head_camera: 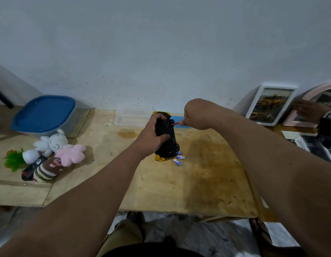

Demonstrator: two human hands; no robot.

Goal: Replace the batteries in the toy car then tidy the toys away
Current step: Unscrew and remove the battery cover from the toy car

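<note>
My L hand (151,135) grips the car (165,136) underside-up, R hand (195,115) pinches the screwdriver (175,124) at the batt cover screw; next, probably lift the cover w/o dropping the screw.

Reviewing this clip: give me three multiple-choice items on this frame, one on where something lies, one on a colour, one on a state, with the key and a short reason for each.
1. Where do the loose batteries lie?
A. on the container lid
B. on the table by the toy car's lower end
C. among the plush toys

2. What colour is the lid of the storage container?
A. blue
B. red
C. white

3. How is the toy car held?
A. flat on its wheels, untouched
B. stood on end in the left hand's grip
C. inside the container

Key: 1 B, they lie beside the car's base. 2 A, the lid is blue. 3 B, the left hand grips it upright while the right hand holds a red screwdriver to it.
</note>
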